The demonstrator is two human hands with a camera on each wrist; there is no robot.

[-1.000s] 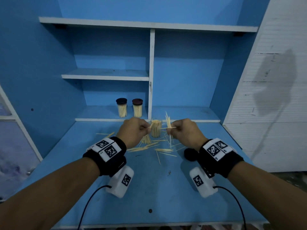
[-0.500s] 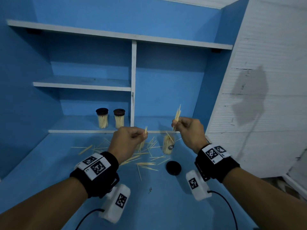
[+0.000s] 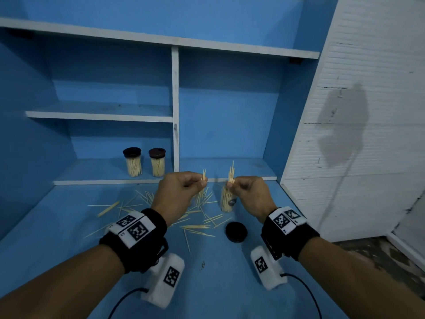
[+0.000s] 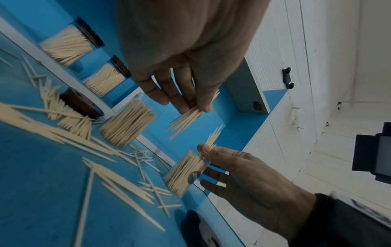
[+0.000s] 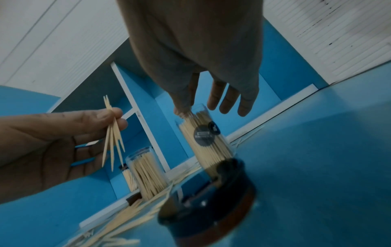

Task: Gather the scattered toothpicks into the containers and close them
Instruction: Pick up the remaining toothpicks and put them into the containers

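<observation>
Both hands pinch toothpick bundles, right hand grip over the open jar, left hand beside; loose pinch risks spilling, or tipping the jar.

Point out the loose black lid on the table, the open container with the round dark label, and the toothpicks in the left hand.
loose black lid (image 3: 236, 232), head view, middle of its top.
open container (image 3: 226, 201), head view, clear wall below the right hand.
left hand's toothpicks (image 5: 113, 138), right wrist view, middle of the pinched bunch.
</observation>
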